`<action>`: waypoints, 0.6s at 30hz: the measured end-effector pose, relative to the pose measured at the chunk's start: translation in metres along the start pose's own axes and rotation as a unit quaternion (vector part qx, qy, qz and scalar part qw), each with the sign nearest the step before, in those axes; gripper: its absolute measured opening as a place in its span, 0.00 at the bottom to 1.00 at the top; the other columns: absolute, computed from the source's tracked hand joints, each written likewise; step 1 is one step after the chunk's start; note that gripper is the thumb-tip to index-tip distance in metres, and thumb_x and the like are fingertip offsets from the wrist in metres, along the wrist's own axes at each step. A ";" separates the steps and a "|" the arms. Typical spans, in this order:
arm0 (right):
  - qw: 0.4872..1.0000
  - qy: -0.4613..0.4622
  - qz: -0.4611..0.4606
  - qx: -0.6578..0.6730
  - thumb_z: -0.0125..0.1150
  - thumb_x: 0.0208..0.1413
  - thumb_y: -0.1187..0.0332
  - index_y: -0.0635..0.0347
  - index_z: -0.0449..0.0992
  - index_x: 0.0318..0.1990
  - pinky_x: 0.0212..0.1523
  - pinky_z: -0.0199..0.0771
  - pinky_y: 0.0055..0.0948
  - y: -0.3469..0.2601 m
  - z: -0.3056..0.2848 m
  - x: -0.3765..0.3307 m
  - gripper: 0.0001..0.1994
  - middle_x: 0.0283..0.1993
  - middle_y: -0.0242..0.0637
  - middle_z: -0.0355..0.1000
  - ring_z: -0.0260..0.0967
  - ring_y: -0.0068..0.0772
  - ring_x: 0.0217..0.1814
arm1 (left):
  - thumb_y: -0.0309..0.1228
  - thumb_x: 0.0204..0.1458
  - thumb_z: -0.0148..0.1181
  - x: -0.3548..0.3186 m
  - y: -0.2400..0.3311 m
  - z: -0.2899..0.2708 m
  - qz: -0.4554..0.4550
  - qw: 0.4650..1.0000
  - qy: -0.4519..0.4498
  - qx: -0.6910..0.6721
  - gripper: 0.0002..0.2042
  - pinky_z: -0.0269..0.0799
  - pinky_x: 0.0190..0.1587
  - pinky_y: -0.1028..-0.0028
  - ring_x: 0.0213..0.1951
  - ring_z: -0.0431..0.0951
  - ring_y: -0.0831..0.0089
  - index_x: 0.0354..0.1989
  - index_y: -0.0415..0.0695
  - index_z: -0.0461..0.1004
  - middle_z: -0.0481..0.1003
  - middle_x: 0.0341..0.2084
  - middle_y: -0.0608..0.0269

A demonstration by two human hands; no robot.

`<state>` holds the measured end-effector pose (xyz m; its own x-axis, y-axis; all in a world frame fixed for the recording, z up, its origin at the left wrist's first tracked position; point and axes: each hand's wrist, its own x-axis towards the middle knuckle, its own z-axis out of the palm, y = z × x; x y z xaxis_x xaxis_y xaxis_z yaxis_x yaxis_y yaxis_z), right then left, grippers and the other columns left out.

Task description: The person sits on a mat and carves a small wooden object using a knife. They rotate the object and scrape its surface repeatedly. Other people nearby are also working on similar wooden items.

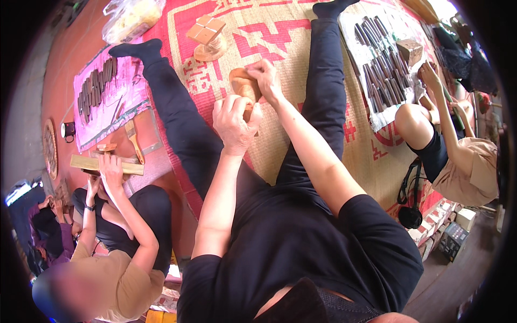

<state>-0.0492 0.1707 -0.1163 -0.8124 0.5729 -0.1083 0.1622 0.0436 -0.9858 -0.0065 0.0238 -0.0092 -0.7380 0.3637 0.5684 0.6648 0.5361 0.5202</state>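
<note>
I sit on a woven mat (280, 32) with both legs stretched out ahead. Between them I hold a rounded brown wooden piece (240, 82) up off the mat. My left hand (234, 125) is closed around its lower end, knuckles toward me. My right hand (265, 77) grips its upper right side in a fist. What else my fists hold is hidden by the fingers.
A wooden block on a round stand (207, 35) sits ahead, and a plastic bag (132, 16) lies far left. Dark chisels lie on a pink cloth (102, 89) and a white cloth (379, 64). A person at left holds a wooden plank (107, 164); another person (458, 156) sits at right.
</note>
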 end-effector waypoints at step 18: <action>0.947 0.056 0.147 0.280 0.63 0.54 0.71 0.58 0.71 0.33 0.32 0.70 0.22 -0.003 -0.032 -0.018 0.06 0.30 0.31 0.74 0.70 0.21 0.27 | 0.32 0.37 0.64 -0.025 0.002 -0.007 0.054 0.998 -0.024 -0.007 0.07 0.68 0.38 0.66 0.32 0.71 0.64 0.23 0.48 0.71 0.70 0.25 0.67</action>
<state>-0.0174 0.1860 -0.1074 -0.7085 0.5778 -0.4052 0.0239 -0.5542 -0.8320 0.0143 0.0103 -0.0182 -0.6667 0.4551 0.5902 0.7418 0.4821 0.4662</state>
